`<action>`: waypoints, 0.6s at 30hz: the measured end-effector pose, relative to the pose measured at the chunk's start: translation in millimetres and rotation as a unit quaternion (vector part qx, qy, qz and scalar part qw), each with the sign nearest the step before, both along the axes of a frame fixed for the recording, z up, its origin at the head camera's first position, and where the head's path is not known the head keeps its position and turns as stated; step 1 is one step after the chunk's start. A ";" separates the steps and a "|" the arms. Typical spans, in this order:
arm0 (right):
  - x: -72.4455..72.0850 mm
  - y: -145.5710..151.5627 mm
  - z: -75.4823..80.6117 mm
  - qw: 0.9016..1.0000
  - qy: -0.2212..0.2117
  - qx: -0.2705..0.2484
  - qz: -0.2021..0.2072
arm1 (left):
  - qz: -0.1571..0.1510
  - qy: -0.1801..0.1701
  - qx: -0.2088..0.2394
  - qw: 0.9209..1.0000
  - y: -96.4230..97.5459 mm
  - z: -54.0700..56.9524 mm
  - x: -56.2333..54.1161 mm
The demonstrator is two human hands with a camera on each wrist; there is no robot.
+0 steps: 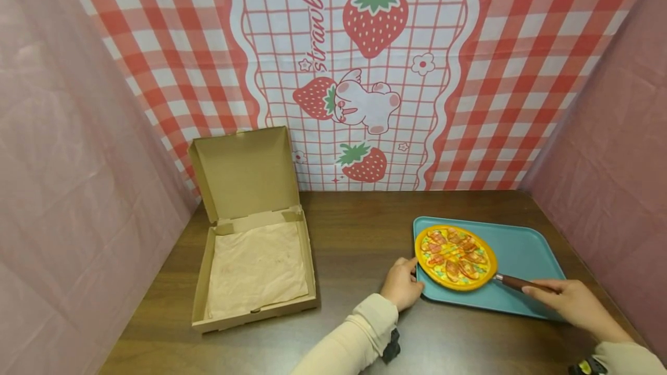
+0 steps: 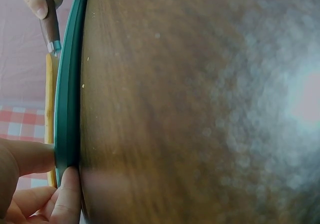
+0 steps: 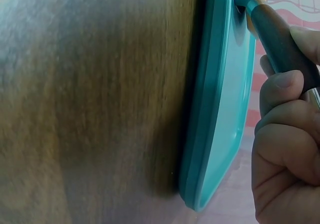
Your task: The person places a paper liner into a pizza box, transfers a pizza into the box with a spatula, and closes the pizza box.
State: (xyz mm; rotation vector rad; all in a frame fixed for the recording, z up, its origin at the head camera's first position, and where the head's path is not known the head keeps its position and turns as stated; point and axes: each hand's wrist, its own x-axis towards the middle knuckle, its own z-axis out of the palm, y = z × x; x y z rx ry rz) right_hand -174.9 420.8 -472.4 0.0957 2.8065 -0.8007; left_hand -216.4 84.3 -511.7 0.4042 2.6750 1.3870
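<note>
On a blue-green tray (image 1: 526, 247) lies a round toy-like pizza (image 1: 453, 256) with a yellow rim, close to the tray's left end. My right hand (image 1: 575, 304) grips the brown handle of a spatula (image 1: 516, 282), whose metal neck meets the pizza's right edge; its blade is hidden there. In the right wrist view, fingers curl round that handle (image 3: 282, 41) above the tray. My left hand (image 1: 402, 285) is at the tray's left edge. The left wrist view shows its thumb and fingers pinching the tray rim (image 2: 68, 109).
An open cardboard pizza box (image 1: 311, 271) stands on the left of the brown table (image 1: 359, 236), lined with brown paper (image 1: 257, 268), its lid (image 1: 242, 175) raised. A strawberry-patterned cloth (image 1: 375, 22) hangs behind, with pink cloth at both sides.
</note>
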 end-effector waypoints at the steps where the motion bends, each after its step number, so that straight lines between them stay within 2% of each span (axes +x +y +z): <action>1: 0.2 -0.7 0.2 1.000 0.001 0.002 0.001 | 0.000 0.000 0.000 1.000 0.0 -0.1 0.0; 12: 3.3 -4.2 -5.5 0.999 0.038 0.014 -0.001 | 0.000 0.004 -0.004 1.000 -0.3 0.0 1.2; 18: 6.4 -6.5 -5.7 0.999 0.048 0.004 -0.010 | 0.001 -0.001 -0.003 1.000 -0.5 0.9 1.5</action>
